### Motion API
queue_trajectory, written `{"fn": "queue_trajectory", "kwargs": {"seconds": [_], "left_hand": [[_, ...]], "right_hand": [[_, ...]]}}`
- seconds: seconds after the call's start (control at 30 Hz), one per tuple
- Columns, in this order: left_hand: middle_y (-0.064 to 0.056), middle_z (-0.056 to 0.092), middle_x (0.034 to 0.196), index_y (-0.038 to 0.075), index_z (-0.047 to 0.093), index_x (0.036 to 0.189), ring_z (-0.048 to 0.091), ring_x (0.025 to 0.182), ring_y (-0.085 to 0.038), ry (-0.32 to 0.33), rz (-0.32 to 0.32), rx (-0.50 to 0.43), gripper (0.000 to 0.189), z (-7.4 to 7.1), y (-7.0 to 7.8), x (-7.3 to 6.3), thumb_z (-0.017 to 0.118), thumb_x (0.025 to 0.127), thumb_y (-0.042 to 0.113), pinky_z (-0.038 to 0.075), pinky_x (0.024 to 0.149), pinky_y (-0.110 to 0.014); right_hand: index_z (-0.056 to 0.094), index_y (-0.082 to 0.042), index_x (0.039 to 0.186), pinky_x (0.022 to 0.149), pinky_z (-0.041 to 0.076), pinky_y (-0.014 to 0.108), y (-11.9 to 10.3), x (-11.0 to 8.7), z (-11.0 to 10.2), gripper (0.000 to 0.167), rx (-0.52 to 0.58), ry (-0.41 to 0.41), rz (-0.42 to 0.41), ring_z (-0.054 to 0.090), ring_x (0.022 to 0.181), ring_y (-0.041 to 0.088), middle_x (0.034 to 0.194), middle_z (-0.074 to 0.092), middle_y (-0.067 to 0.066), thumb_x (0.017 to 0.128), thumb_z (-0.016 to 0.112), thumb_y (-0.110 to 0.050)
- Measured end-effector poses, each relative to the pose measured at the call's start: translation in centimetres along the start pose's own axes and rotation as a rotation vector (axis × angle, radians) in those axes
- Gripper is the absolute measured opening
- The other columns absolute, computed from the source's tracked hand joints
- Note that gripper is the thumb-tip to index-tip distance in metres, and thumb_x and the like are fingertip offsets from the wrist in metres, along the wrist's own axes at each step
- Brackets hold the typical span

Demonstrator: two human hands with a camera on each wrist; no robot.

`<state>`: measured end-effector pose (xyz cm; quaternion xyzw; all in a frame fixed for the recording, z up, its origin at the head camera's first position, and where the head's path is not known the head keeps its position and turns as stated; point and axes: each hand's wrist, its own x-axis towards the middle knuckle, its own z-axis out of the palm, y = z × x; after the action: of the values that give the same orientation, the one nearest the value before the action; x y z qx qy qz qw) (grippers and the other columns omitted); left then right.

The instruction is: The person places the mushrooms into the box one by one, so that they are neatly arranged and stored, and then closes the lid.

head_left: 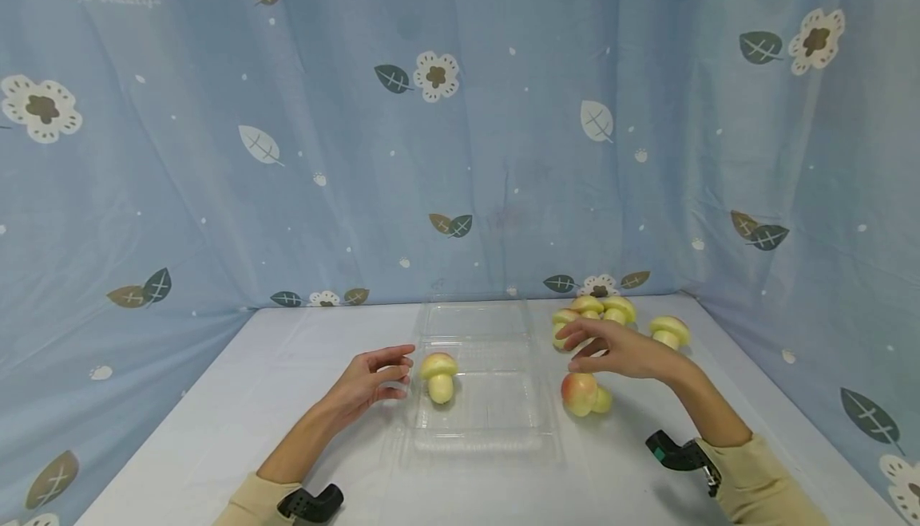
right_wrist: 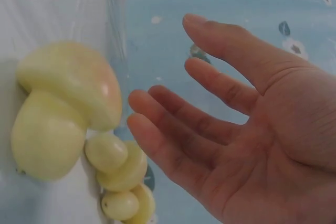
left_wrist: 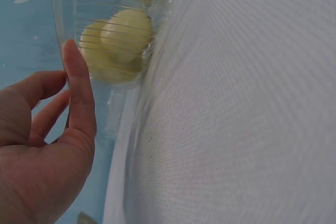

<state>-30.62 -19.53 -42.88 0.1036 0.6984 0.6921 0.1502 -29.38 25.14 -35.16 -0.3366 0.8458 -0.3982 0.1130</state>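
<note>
A clear plastic box [head_left: 474, 438] lies open on the table, its hinged lid [head_left: 474, 320] laid back behind it. One yellow-green toy mushroom [head_left: 440, 378] with a reddish blush is inside, at the left. My left hand [head_left: 374, 382] is at the box's left side; in the left wrist view its thumb and fingers pinch the thin rim [left_wrist: 59, 9]. My right hand [head_left: 621, 350] hovers right of the box, fingers loosely spread and holding nothing. Below it lies a toy mushroom [head_left: 579, 394] on its side. In the right wrist view a large mushroom [right_wrist: 68, 103] is apart from the fingers.
Behind the right hand several more mushrooms [head_left: 620, 308] are grouped, partly hidden by its fingers. Another mushroom [head_left: 670, 330] stands farther right. A blue patterned curtain [head_left: 503, 151] closes off the back and sides of the white table [head_left: 323, 470].
</note>
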Motion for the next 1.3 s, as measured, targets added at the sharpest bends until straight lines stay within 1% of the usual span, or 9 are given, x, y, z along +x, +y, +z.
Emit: {"fn": "queue_trajectory", "kwargs": {"seconds": [0.13,0.4,0.53,0.8,0.93,1.03,1.13,1.2,1.3], "left_hand": [[-0.008,0.058,0.118,-0.001,0.041,0.147,0.064,0.086,-0.009,-0.001,0.001,-0.011,0.058,0.0,0.1,-0.1,0.064,0.095,0.011,0.061,0.073,-0.026],[-0.011,0.058,0.119,-0.001,0.043,0.146,0.064,0.087,-0.010,0.009,0.002,0.004,0.057,0.1,0.1,0.0,0.065,0.094,0.011,0.061,0.073,-0.026],[-0.013,0.058,0.120,-0.002,0.041,0.147,0.064,0.087,-0.010,0.009,0.003,0.006,0.059,0.1,0.0,0.0,0.065,0.094,0.011,0.061,0.073,-0.026],[-0.012,0.057,0.121,-0.002,0.041,0.147,0.064,0.088,-0.009,0.004,0.004,0.008,0.059,0.1,0.1,-0.1,0.065,0.094,0.012,0.061,0.073,-0.026],[-0.012,0.057,0.121,-0.001,0.041,0.147,0.063,0.088,-0.010,0.001,0.003,0.007,0.058,0.0,0.1,-0.1,0.065,0.095,0.012,0.061,0.073,-0.026],[-0.012,0.057,0.121,-0.001,0.041,0.147,0.063,0.088,-0.010,-0.003,0.002,0.004,0.059,0.0,0.1,-0.1,0.065,0.095,0.012,0.061,0.074,-0.026],[-0.012,0.057,0.121,-0.002,0.040,0.147,0.063,0.088,-0.010,-0.003,0.003,0.006,0.060,0.0,0.0,0.0,0.065,0.095,0.013,0.061,0.074,-0.026],[-0.012,0.057,0.121,-0.002,0.040,0.147,0.063,0.088,-0.010,-0.002,0.005,0.011,0.061,0.0,0.0,0.0,0.065,0.094,0.013,0.061,0.074,-0.026],[-0.013,0.057,0.122,-0.002,0.039,0.148,0.063,0.089,-0.009,-0.001,0.004,0.016,0.062,0.0,0.0,-0.1,0.066,0.094,0.014,0.061,0.074,-0.026]], "right_hand": [[0.050,-0.010,0.136,0.091,0.055,0.028,0.5,-0.2,-0.4,0.048,-0.007,-0.016,0.015,0.062,0.115,0.039,0.130,0.058,0.018,0.094,0.067,-0.026],[0.044,-0.003,0.142,0.087,0.056,0.026,1.4,-0.8,-0.9,0.057,0.018,-0.065,0.031,0.059,0.117,0.044,0.135,0.052,0.023,0.094,0.068,-0.023],[0.045,-0.001,0.141,0.087,0.056,0.027,1.8,-1.0,-1.1,0.058,0.011,-0.081,0.029,0.061,0.115,0.041,0.134,0.053,0.023,0.093,0.069,-0.022],[0.048,-0.005,0.140,0.087,0.056,0.027,2.2,-1.2,-1.3,0.057,0.042,-0.137,0.068,0.062,0.115,0.039,0.136,0.050,0.027,0.090,0.072,-0.020],[0.051,-0.004,0.137,0.090,0.056,0.029,2.4,-1.1,-1.3,0.052,0.055,-0.178,0.054,0.060,0.116,0.040,0.137,0.049,0.029,0.091,0.071,-0.016],[0.052,-0.004,0.135,0.094,0.055,0.037,2.6,-1.0,-1.1,0.048,0.058,-0.213,0.031,0.058,0.118,0.040,0.137,0.049,0.029,0.091,0.070,-0.014],[0.053,-0.003,0.134,0.097,0.053,0.043,2.8,-0.8,-0.9,0.047,0.046,-0.233,0.006,0.058,0.119,0.035,0.136,0.052,0.025,0.091,0.070,-0.014],[0.054,-0.003,0.133,0.097,0.053,0.043,2.9,-0.7,-0.8,0.046,0.039,-0.245,-0.004,0.059,0.119,0.030,0.135,0.054,0.022,0.091,0.070,-0.013],[0.055,-0.003,0.132,0.095,0.053,0.037,3.1,-0.6,-0.7,0.045,0.038,-0.267,-0.010,0.059,0.117,0.027,0.134,0.057,0.020,0.091,0.069,-0.013]]}}
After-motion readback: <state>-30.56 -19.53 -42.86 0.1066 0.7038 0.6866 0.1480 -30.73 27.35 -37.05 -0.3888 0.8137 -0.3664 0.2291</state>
